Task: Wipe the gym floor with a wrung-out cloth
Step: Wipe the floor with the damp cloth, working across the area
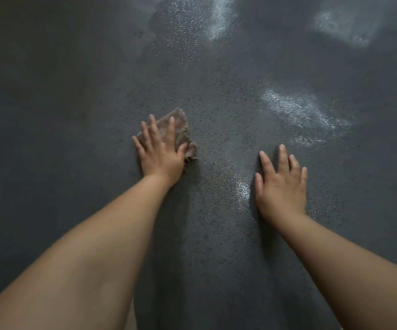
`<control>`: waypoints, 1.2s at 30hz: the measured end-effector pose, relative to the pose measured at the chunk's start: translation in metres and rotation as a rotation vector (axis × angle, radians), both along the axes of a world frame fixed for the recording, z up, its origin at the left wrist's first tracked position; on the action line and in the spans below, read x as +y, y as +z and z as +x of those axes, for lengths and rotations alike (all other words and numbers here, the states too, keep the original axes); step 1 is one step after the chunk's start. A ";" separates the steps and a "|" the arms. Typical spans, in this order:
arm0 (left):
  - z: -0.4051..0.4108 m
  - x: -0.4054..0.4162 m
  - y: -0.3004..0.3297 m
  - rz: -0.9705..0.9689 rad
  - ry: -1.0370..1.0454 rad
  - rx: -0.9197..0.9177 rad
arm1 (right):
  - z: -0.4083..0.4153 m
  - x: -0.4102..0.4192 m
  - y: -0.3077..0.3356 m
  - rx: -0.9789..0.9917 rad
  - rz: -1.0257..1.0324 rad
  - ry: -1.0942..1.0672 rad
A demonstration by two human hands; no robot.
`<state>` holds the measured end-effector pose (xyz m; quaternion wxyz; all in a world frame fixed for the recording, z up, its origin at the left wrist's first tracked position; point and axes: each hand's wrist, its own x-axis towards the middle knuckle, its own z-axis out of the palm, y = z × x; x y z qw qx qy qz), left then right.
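We see a big dark grey floor that fills almost the whole view. It has tiny bumps and specks all over. Some parts shine white and look wet, like the patch up on the right side, a small bright streak between the arms, and more shiny spots near the top.

Next we see two bare arms that reach out from the bottom of the view. The left arm comes in from the bottom left corner and the right arm from the bottom right corner.

The left hand lies flat on a cloth, with its fingers straight and spread wide. It presses the cloth down on the floor. It does not curl round it.

The right hand lies flat on the bare floor, well apart from the cloth. Its fingers are straight and a little spread, and it holds nothing. The bright streak is just beside its thumb.

The cloth is small, brownish and crumpled. It sits on the floor near the middle of the view, under the left hand. Bits of it stick out past the fingertips and beside the thumb.
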<state>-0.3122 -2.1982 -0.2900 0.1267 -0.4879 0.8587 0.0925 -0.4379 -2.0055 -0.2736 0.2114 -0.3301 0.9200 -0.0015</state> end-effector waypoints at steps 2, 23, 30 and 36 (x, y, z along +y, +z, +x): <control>0.000 0.011 -0.002 -0.016 0.079 0.022 | 0.003 -0.001 -0.002 -0.021 0.002 -0.030; 0.054 -0.051 -0.008 -0.035 0.292 0.030 | 0.007 -0.002 -0.006 -0.009 -0.009 -0.066; 0.027 0.063 -0.010 -0.001 0.378 0.071 | 0.000 0.002 -0.001 -0.034 -0.094 -0.077; -0.006 0.180 -0.001 0.187 -0.335 0.041 | -0.009 0.013 0.001 -0.041 -0.176 -0.080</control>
